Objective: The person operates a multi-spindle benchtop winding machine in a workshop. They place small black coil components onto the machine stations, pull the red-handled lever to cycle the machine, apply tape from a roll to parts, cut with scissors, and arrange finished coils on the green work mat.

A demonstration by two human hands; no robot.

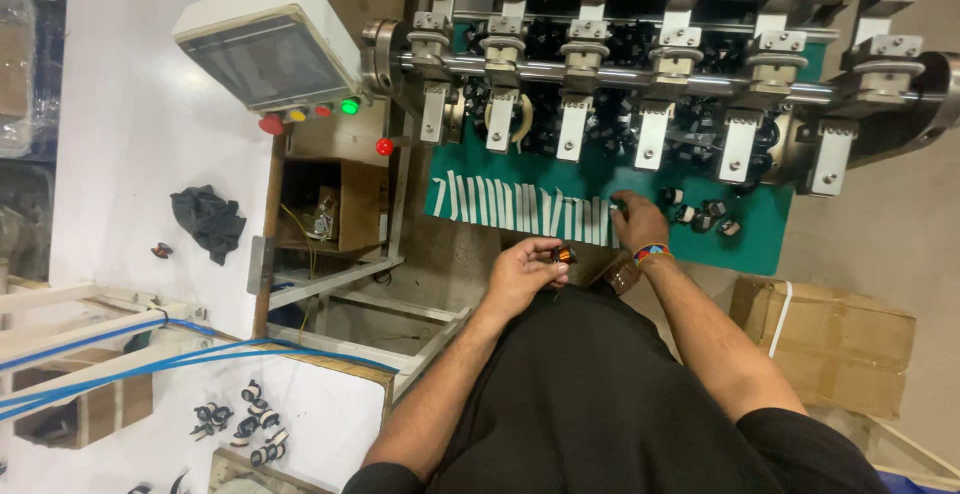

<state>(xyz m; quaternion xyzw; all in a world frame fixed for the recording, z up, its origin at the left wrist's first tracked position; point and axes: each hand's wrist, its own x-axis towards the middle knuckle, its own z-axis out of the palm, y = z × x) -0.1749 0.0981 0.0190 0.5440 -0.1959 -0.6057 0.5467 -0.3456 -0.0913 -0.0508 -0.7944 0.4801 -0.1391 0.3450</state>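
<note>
Left hand (522, 274) pinches a small copper-wound coil (565, 254) between fingertips, held just above the lap, near the green bench (770, 239) edge. Right hand (636, 219) rests fingers-down on the row of white strips (520, 206) (grip partly hidden; cannot tell what it holds). Loose coils (700, 212) lie just beside it.

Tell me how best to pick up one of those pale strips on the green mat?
Probably pinch a pale strip by its near end, coming from the person's side: the strips lie flat and close together in a row on the green mat, where the right hand already reaches.
</note>
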